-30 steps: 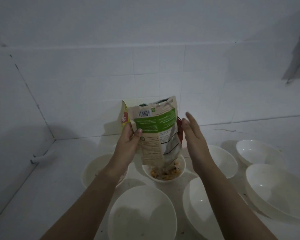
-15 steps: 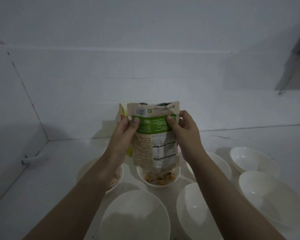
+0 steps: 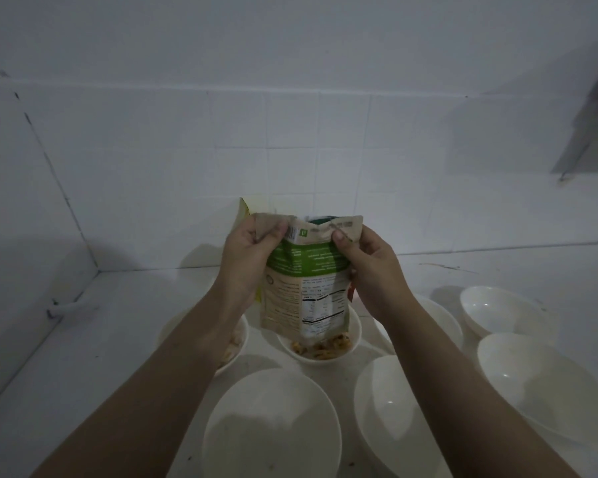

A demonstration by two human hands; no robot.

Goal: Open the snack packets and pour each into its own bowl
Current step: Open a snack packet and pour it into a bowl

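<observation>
Packet (image 3: 304,277), pinched by both hands, hides the snack bowl's (image 3: 320,353) far rim.

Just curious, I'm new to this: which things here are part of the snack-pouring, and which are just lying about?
In use: green-and-tan snack packet, left hand, right hand, bowl of snacks beneath.

Lying about: empty front bowl, yellow packet behind, wall peg.

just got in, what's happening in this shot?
A person holds a brown-and-green snack packet upside down over a small white bowl that already has snack pieces in it. The left hand and right hand each pinch an upper corner of the packet. Another bowl on the left also holds some food; the nearer bowls look empty. More packets stand behind, against the tiled wall.
</observation>
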